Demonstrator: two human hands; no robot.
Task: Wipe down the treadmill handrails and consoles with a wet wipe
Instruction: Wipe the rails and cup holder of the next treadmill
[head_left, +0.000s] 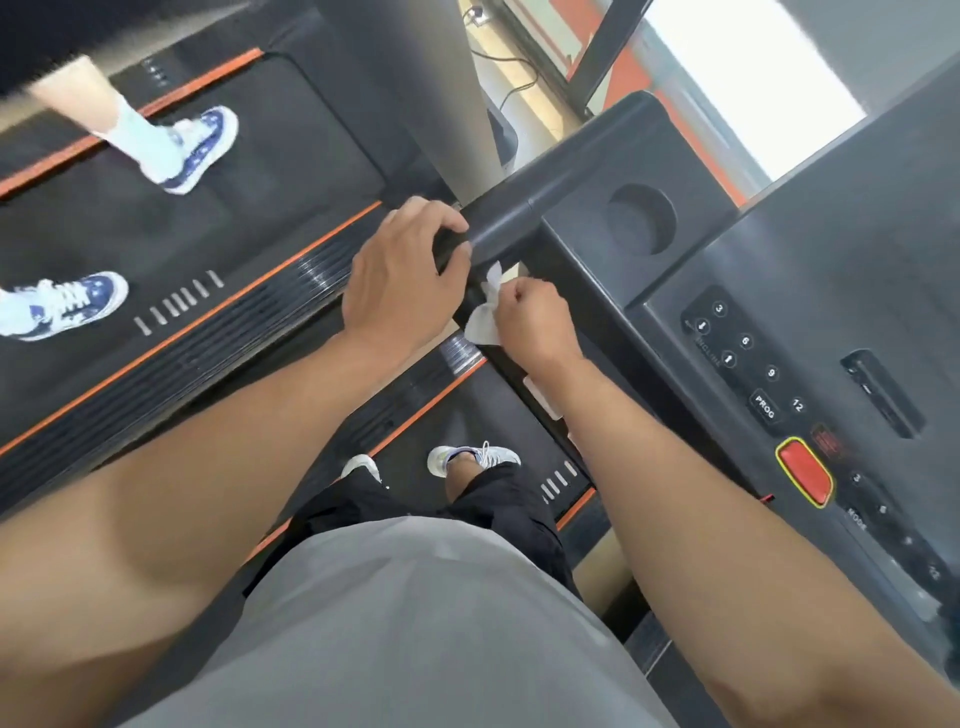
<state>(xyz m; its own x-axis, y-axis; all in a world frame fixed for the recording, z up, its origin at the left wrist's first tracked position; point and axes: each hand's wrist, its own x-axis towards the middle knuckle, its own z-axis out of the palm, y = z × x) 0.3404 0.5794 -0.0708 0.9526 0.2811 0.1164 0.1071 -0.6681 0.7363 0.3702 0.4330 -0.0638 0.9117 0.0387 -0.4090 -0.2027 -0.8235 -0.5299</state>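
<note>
Pinching the wet wipe (480, 312) at frame centre, the right hand (535, 322) lies nearest the handrail (498, 223), which runs toward upper right, while the left hand (400, 270) grips its end.

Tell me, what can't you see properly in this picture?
- Head view: the wet wipe is mostly hidden inside the right hand.
- The handrail end is covered by the left hand.
- The console is cut off by the right edge; its lower buttons are blurred.
- The other person's leg is blurred.

White wet wipe (483, 317) crumpled against black handrail (498, 221), by console (779, 291).
</note>
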